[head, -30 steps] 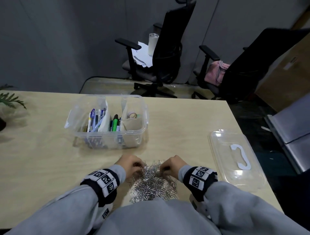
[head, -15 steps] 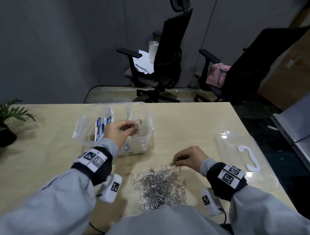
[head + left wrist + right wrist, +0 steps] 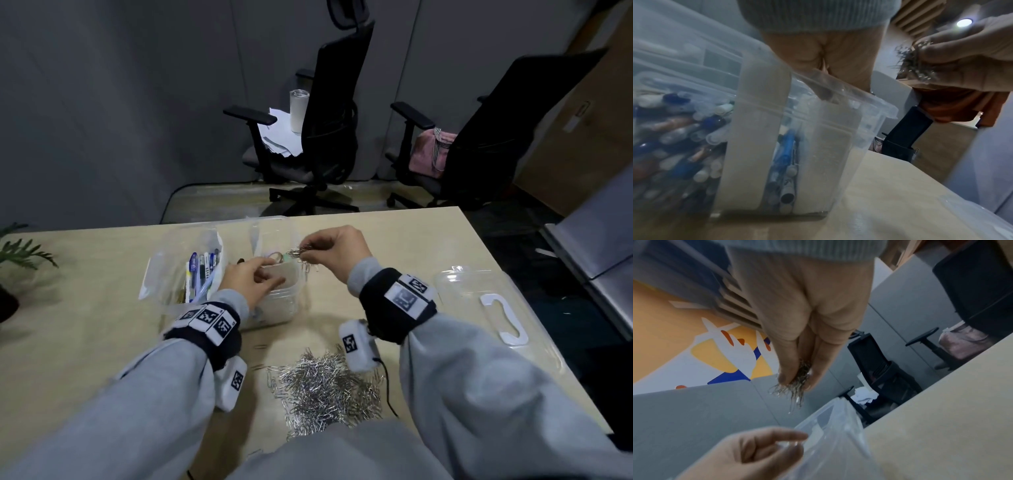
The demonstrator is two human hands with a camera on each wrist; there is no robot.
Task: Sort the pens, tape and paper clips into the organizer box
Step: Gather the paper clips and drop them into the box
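Wooden table (image 3: pixel 404 260) carries a clear organizer box (image 3: pixel 274 310) at centre-left, with two office chairs (image 3: pixel 329 113) beyond the far edge. Right hand (image 3: pixel 337 251) pinches a bunch of paper clips (image 3: pixel 301 253) between thumb and fingertips, held above the box's right compartment. Left hand (image 3: pixel 250 279) rests at the near rim of the same compartment, fingers loosely curled; whether it grips anything cannot be told. Pens (image 3: pixel 202 270) stand in the left compartment. Loose pile of clips (image 3: pixel 325 387) lies on the near table. Clear lid (image 3: pixel 496 308) lies to the right.
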